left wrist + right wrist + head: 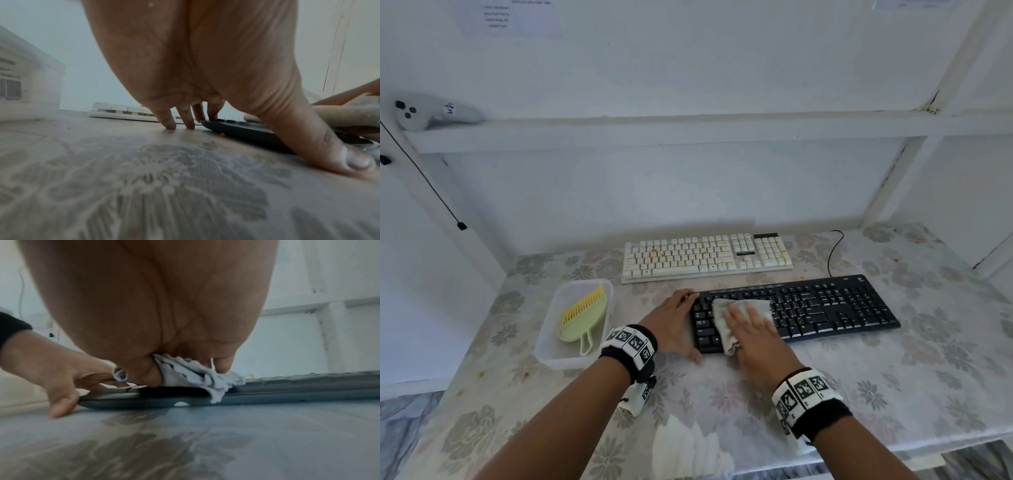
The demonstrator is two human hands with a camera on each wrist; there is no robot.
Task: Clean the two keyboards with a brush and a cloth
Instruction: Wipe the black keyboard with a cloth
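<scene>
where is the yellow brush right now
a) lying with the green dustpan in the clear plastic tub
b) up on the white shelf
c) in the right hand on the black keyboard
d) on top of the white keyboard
a: in the head view the yellow brush lies on the pale green dustpan inside the clear plastic tub, left of the black keyboard, while the right hand presses a grey cloth on that keyboard.

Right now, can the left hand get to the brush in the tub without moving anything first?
Probably yes. The left hand only braces the black keyboard's left end, holding nothing. The brush lies uncovered in the open tub just to that hand's left, with bare table between. The right hand keeps the cloth.
</scene>
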